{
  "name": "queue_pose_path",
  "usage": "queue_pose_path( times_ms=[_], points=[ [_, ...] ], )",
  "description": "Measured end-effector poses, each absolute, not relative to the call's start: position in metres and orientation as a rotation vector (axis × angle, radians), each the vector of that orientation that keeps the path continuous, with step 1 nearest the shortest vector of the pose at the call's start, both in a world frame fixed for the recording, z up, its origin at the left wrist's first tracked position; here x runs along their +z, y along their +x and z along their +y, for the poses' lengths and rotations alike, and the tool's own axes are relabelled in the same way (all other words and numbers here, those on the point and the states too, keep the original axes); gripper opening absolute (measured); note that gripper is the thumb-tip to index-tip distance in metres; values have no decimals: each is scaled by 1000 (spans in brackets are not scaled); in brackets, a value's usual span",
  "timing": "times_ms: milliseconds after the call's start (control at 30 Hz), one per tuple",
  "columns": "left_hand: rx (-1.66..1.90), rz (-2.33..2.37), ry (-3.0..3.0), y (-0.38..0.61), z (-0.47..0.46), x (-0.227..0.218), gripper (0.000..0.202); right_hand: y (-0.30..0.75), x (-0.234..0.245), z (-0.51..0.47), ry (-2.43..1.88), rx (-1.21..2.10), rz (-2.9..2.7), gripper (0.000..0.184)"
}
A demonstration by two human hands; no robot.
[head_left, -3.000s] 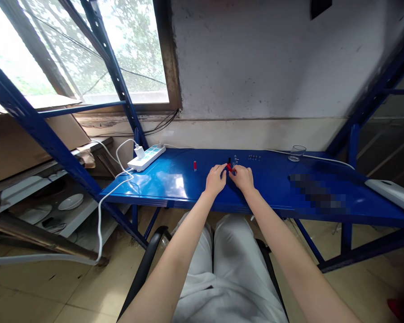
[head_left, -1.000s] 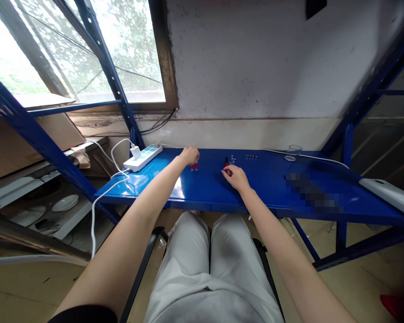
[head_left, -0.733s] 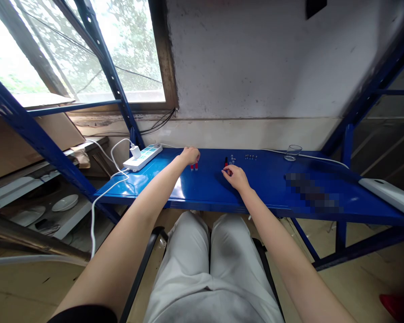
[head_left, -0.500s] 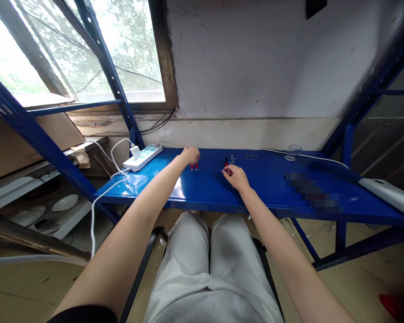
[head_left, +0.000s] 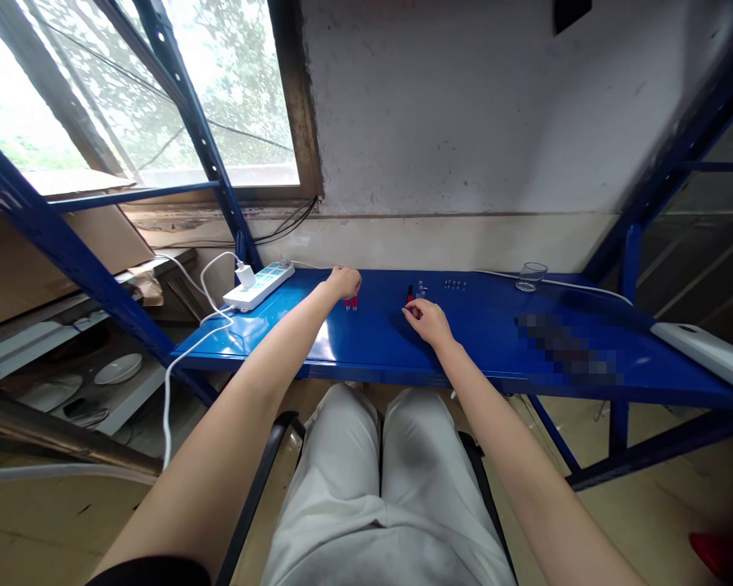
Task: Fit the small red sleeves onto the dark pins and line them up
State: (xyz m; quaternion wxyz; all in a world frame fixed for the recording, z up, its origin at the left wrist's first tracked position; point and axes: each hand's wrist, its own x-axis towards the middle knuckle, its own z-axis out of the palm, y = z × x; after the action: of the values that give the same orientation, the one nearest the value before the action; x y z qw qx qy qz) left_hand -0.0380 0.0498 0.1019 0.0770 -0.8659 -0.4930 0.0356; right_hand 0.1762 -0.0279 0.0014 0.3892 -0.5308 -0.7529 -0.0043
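Over the blue tabletop (head_left: 379,342), my left hand (head_left: 344,282) is closed, with its fingers bent down and a bit of red showing at the fingertips. Just below it, two small red pieces with silvery tips (head_left: 351,303) stand side by side. My right hand (head_left: 431,321) is pinched in front of a small black-and-red piece (head_left: 410,294); what its fingertips hold, if anything, is too small to make out. Beside that piece are small clear parts (head_left: 421,290). Farther right, several tiny metallic bits (head_left: 455,285) lie in rows.
A white power strip (head_left: 261,286) with a plugged-in charger (head_left: 245,275) and cable lies at the left end. At the back right is a clear glass (head_left: 531,277). A blurred dark object (head_left: 565,350) and a white device (head_left: 708,356) lie at the right.
Both hands stay almost in place. Under my left hand, the right-hand red piece sits very slightly closer to the other one.
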Motion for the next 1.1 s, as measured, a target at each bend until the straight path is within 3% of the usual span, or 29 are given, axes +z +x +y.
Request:
queue_pose_path(
  times_ms=[267, 467, 633, 800, 967, 1100],
  points=[
    [118, -1515, -2622, -38, 51, 103, 13, 177, 3, -29, -1370, 0, -1911, 27],
    [142, -1503, -2609, -37, 50, 109, 28, 177, 3, -31, -1431, -65, -1847, 26],
    [-273, -1212, -2661, -25, 39, 106, 26, 183, 1, -30, -1608, -163, -1610, 27],
    [-478, -1040, -2753, 5, 17, 75, 35, 190, -1, -26, -1841, -127, -1447, 20],
    [-453, -1267, -2742, 36, 2, 30, 53, 192, -4, -24, -1949, -86, -1421, 16],
    [-463, -1415, -2673, 46, 2, 11, 55, 192, -7, -21, -1940, -102, -1446, 17]
  ],
)
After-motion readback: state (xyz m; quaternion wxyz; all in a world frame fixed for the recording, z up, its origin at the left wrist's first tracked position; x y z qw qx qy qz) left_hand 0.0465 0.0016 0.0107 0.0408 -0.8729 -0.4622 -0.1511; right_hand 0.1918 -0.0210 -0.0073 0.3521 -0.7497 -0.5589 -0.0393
